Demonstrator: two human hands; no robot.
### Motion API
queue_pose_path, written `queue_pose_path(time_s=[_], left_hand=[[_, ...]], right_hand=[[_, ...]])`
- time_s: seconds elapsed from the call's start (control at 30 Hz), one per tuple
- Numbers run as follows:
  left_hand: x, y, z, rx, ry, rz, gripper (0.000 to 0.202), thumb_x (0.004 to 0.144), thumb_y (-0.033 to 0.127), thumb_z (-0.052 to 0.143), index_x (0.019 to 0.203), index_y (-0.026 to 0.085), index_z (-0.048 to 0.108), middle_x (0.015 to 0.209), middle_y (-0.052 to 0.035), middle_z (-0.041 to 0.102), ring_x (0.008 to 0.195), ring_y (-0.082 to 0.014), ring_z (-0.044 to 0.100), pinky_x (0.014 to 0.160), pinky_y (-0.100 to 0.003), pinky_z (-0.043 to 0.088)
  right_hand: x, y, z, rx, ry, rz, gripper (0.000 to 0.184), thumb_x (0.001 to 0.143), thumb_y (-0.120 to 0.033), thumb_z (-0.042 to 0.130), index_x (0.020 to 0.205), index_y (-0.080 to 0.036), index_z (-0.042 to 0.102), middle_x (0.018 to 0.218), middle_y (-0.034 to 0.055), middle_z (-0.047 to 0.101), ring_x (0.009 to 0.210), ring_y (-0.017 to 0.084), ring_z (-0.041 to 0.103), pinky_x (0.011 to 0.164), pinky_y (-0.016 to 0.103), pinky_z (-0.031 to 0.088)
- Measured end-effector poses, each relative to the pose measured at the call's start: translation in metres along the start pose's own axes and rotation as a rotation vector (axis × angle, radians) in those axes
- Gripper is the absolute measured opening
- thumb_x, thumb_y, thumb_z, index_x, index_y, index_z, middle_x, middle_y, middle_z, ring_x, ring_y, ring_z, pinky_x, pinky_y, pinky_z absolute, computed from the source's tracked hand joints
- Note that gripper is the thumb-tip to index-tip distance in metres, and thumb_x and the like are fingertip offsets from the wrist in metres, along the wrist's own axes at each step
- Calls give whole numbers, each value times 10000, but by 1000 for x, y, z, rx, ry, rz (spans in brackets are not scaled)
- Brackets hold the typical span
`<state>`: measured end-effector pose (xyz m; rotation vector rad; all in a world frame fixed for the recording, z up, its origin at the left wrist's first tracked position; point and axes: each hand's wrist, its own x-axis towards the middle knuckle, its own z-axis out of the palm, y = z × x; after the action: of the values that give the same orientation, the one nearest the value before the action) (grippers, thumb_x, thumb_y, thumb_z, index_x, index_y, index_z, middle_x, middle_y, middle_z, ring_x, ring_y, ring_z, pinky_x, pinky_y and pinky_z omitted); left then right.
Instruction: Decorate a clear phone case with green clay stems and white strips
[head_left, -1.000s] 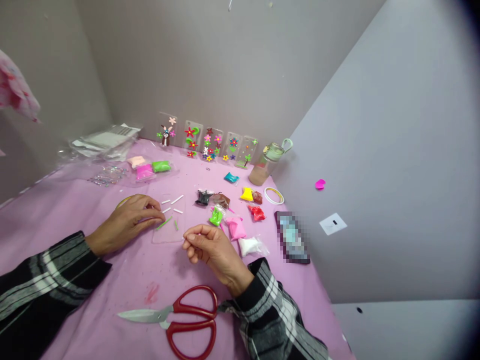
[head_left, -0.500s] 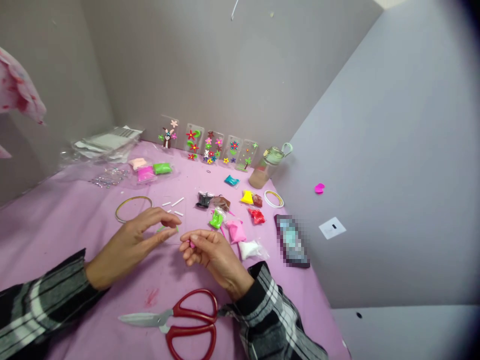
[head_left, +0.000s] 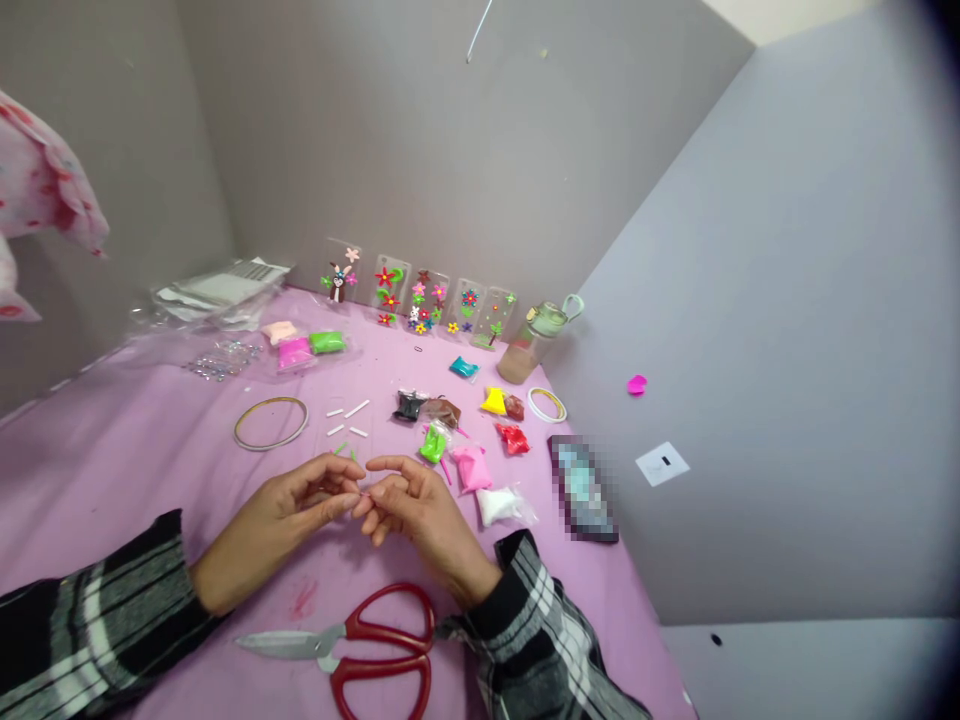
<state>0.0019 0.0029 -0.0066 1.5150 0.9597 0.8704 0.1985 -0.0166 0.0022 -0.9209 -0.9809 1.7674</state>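
Note:
My left hand [head_left: 296, 510] and my right hand [head_left: 412, 510] meet fingertip to fingertip low over the purple table [head_left: 112, 440]. Both pinch a tiny pink bit of clay [head_left: 365, 493] between them; it is almost hidden by the fingers. Just beyond the fingertips lie small green sticks [head_left: 341, 450] and white sticks [head_left: 346, 418]. Red-handled scissors [head_left: 352, 645] lie shut on the cloth in front of my wrists. Bags of pink clay [head_left: 471, 467] and white clay [head_left: 499, 503] rest right of my right hand.
Several small clay bags [head_left: 442, 410] lie mid-table. Decorated clear phone cases [head_left: 420, 295] lean on the back wall beside a bottle [head_left: 534, 340]. A tape ring [head_left: 270, 422] lies left, another ring [head_left: 547, 404] right. A phone [head_left: 585, 488] sits near the right wall. Plastic packets [head_left: 217, 290] lie back left.
My left hand lifted off the clear sheet by the sticks and came right to meet my right hand. Both now pinch the pink bit together. The view tilted slightly upward.

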Motion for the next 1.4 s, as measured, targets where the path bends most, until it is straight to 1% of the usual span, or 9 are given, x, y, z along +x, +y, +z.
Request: queue_pose_path(time_s=[0.2, 0.43, 0.6, 0.73, 0.83, 0.97, 1.13, 1.27, 1.4], left_hand=[[0, 6, -2, 61, -57, 7, 215, 863, 468, 703, 879, 260, 756, 826, -7, 789, 805, -232, 748, 774, -329, 597], [-1, 8, 1, -54, -155, -15, 181, 893, 404, 700, 894, 225, 728, 788, -4, 768, 746, -206, 739, 737, -291, 589], [-4, 7, -2, 79, -81, 42, 179, 898, 404, 686, 861, 241, 749, 798, -3, 755, 772, -200, 720, 731, -258, 567], [-3, 13, -3, 99, -14, 66, 212, 914, 442, 664, 838, 252, 720, 797, 3, 730, 787, -196, 699, 745, -252, 562], [0, 16, -4, 18, 52, 29, 213, 889, 469, 689, 853, 261, 718, 794, 7, 730, 796, -199, 701, 756, -253, 574], [3, 16, -9, -58, 150, -67, 254, 751, 485, 813, 877, 271, 759, 823, 4, 762, 803, -207, 719, 745, -243, 579], [3, 11, -16, 23, 120, -52, 251, 745, 491, 800, 705, 252, 737, 700, 15, 694, 697, -174, 653, 664, -211, 533], [3, 8, -19, 34, 151, -12, 263, 762, 468, 806, 698, 244, 683, 688, 37, 626, 645, -144, 583, 593, -189, 487], [5, 5, -20, 23, 168, -39, 271, 762, 524, 807, 778, 264, 732, 756, 23, 702, 729, -175, 669, 692, -215, 547]], right_hand=[[0, 6, 3, -107, -25, -39, 620, 798, -521, 827, 1251, -191, 560, 720, -35, 707, 579, 135, 652, 565, 258, 513], [-2, 11, 9, -224, 2, -82, 567, 865, -520, 769, 1273, -198, 545, 696, -69, 658, 536, 110, 613, 523, 236, 500], [-1, 12, 7, -200, -59, -71, 622, 862, -594, 743, 1287, -194, 527, 709, -51, 671, 551, 121, 629, 530, 243, 508], [0, 7, 5, -163, -59, -72, 574, 852, -583, 757, 1225, -189, 572, 718, -31, 694, 566, 126, 639, 535, 244, 504], [0, 3, 3, -150, -37, -66, 496, 853, -555, 758, 1148, -180, 622, 754, -10, 715, 568, 113, 636, 529, 231, 491], [0, 2, 2, -129, -47, -59, 446, 844, -541, 764, 1072, -175, 653, 763, -4, 718, 567, 106, 633, 522, 223, 481], [-1, 3, 3, -117, -55, -53, 425, 838, -535, 772, 1028, -167, 675, 765, 2, 721, 576, 104, 638, 528, 220, 482], [-1, 2, 3, -100, -55, -39, 433, 814, -541, 790, 997, -164, 682, 766, 7, 727, 574, 102, 639, 527, 218, 485], [-1, 3, 3, -106, -53, -35, 431, 813, -541, 790, 990, -162, 687, 767, 9, 727, 575, 100, 639, 534, 220, 488]])
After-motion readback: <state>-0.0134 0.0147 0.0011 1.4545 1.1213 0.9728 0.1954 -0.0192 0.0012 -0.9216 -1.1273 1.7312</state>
